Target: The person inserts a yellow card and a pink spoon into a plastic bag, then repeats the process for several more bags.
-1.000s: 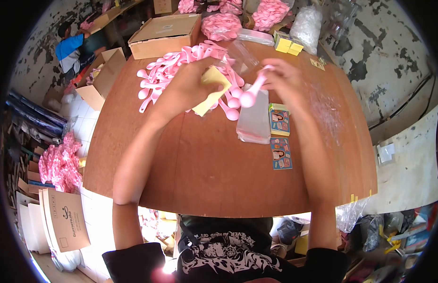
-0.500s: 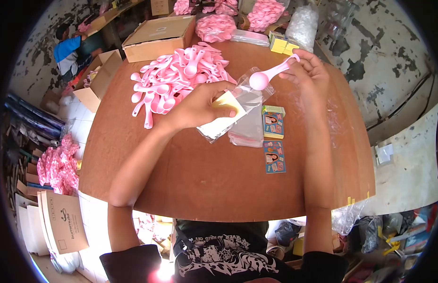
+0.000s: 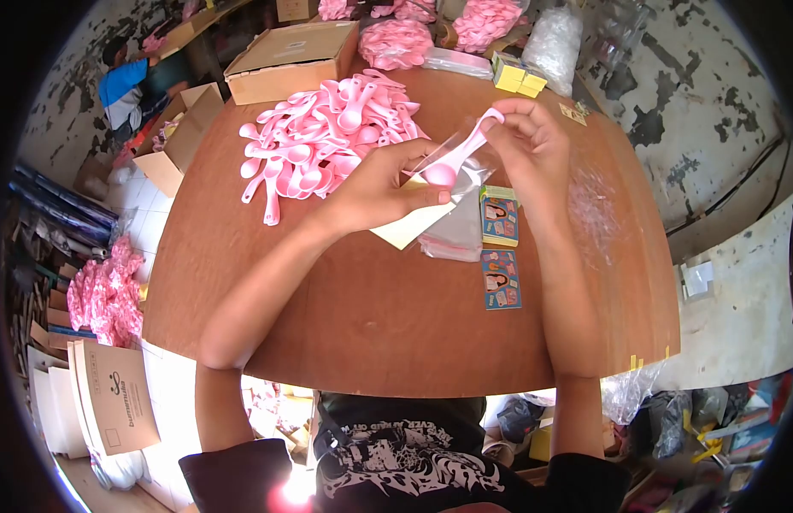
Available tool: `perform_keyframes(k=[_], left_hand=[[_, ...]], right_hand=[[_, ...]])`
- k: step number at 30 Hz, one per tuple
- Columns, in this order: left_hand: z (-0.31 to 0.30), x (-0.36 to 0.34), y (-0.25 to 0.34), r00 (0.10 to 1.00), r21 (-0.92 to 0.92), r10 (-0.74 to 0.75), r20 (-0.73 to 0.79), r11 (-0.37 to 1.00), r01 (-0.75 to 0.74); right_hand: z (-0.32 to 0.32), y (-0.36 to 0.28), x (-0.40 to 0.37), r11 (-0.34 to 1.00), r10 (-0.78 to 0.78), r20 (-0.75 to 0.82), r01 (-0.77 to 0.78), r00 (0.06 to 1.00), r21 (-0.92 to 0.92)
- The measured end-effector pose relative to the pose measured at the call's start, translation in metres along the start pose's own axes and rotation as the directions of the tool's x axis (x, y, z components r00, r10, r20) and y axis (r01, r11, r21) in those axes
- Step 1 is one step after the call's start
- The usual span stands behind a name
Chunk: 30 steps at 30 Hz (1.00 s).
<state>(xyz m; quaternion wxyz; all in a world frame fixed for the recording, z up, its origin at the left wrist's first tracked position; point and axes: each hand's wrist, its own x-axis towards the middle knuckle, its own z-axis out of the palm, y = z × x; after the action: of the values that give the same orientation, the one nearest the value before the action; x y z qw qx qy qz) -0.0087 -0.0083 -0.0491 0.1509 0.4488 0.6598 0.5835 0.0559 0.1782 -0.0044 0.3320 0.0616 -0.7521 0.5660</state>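
My left hand [image 3: 384, 190] is closed on a clear plastic bag [image 3: 472, 178] with a pale yellow card [image 3: 402, 226], thumb pressed on top. My right hand [image 3: 535, 141] pinches a pink measuring spoon [image 3: 466, 152] by the end of its handle. The spoon slants down to the left, its round bowl overlapping the bag's mouth beside my left thumb. Under my hands lies a stack of flat clear bags [image 3: 452, 241]. To its right are a stack of printed cards [image 3: 500, 222] and, nearer me, another printed card [image 3: 501, 280].
A large heap of pink spoons [image 3: 328, 128] covers the table's far left, before a closed cardboard box [image 3: 290, 64]. Bagged pink spoons [image 3: 396, 43] and yellow boxes [image 3: 518, 75] line the back. A person [image 3: 123, 90] sits low at the far left.
My right hand has brought the spoon left and down, from above the bag to its mouth. My left hand has shifted slightly right with the bag and card.
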Motion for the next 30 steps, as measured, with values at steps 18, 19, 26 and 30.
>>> perform_keyframes(k=[18, 19, 26, 30], left_hand=[[0.018, -0.008, 0.031, 0.962, -0.056, 0.172, -0.21, 0.981, -0.188], [0.02, -0.008, 0.032, 0.963, -0.155, 0.128, -0.238, 0.974, -0.167], [0.021, -0.011, 0.036, 0.925, 0.048, 0.153, -0.347, 0.988, -0.146], [0.019, -0.013, 0.044, 0.919, 0.269, 0.277, -0.28, 0.942, -0.202]], right_hand=[[-0.021, -0.038, -0.012, 0.953, -0.032, 0.397, 0.148, 0.917, -0.263], [-0.019, -0.038, -0.014, 0.983, 0.006, 0.386, 0.064, 0.923, -0.17], [-0.011, -0.046, -0.013, 0.719, -0.394, 0.416, 0.557, 0.819, -0.415], [-0.007, -0.039, -0.014, 0.546, -0.545, 0.427, 0.692, 0.722, -0.473]])
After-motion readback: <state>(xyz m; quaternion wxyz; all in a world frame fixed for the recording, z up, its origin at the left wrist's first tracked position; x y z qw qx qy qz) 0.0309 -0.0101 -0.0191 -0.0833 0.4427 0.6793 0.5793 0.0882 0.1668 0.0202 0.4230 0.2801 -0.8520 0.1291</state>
